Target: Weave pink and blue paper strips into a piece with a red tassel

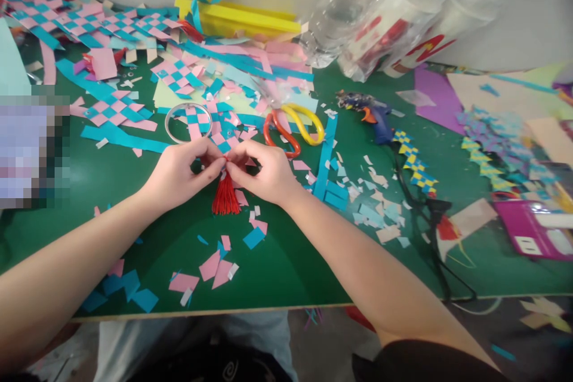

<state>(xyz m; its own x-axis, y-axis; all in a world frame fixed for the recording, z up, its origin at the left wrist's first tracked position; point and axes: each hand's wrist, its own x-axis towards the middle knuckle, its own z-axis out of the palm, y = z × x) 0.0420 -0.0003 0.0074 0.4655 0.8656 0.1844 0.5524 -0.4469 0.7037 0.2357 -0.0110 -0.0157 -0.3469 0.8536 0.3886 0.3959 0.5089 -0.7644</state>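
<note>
My left hand [181, 173] and my right hand [264, 172] meet fingertip to fingertip over the table, both pinching the top of a red tassel [226, 196]. Its threads hang down toward me below my fingers. Just beyond my fingertips lies a woven pink and blue paper piece [222, 138], partly hidden by my hands; whether the tassel is joined to it I cannot tell. A roll of tape [167, 122] rests behind my left hand. Scissors [293, 150] with one red and one yellow handle lie past my right hand.
Paper scraps [215, 268] litter the green table [286, 274]. A blue glue gun [380, 122] with a black cord lies to the right, near a magenta case [528, 230]. Bagged paper cups [398, 24] and a yellow folded piece [250, 21] stand along the wall. Woven strips [94, 22] lie back left.
</note>
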